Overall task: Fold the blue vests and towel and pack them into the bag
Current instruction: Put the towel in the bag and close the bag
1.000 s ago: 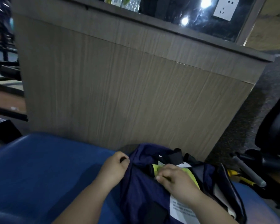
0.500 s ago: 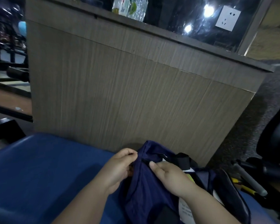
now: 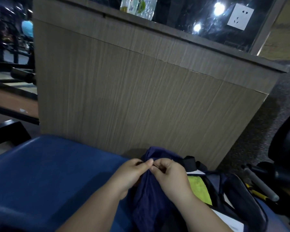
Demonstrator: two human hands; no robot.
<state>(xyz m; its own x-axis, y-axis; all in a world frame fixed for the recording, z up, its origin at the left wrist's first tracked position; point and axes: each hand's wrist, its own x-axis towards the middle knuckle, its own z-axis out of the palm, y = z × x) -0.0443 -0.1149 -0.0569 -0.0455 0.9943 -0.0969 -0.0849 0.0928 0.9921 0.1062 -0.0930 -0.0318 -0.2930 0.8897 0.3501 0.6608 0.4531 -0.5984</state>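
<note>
Two hands are working at the top edge of the bag (image 3: 151, 203), and I am watching both of them pinching its dark navy fabric. The left hand (image 3: 132, 172) is closing thumb and forefinger on the rim. The right hand (image 3: 172, 177) is curling on the same fold just beside it, fingertips almost touching. The bag is sitting on the blue padded bench (image 3: 49, 173), its cloth hanging in soft creases below the pinch. Toward the bag's right side, in its open mouth, a yellow-green towel (image 3: 199, 187) is showing, lying flat. A black strap (image 3: 189, 163) is sticking up at the bag's far edge. Behind the bag a wood-grain panel (image 3: 141, 97) is standing upright.
</note>
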